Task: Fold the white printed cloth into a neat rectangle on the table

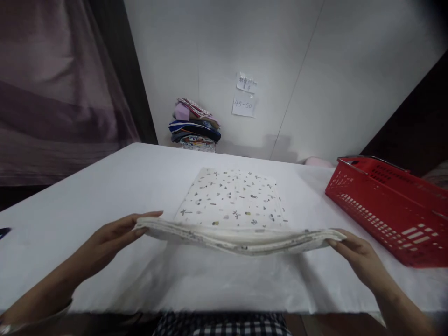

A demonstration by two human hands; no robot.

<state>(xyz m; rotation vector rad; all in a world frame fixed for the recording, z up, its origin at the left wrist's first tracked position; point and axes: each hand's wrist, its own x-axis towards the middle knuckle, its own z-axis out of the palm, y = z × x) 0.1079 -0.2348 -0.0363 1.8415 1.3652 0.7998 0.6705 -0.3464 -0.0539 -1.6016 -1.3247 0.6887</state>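
A white cloth point(233, 196) with small printed motifs lies folded in layers on the white table, its near edge lifted off the surface. My left hand point(115, 233) pinches the left corner of that raised edge between thumb and fingers. At the opposite corner my right hand point(357, 252) grips the layers the same way. Between the two hands the edge sags slightly in the middle, and several stacked layers show along it. The far part of the cloth rests flat.
A red plastic basket point(392, 205) with metal handles stands on the right of the white table point(87, 186). Folded clothes point(196, 126) are piled at the back, by the wall. Two paper notes point(244, 103) hang on the wall. A curtain point(63, 93) is on the left.
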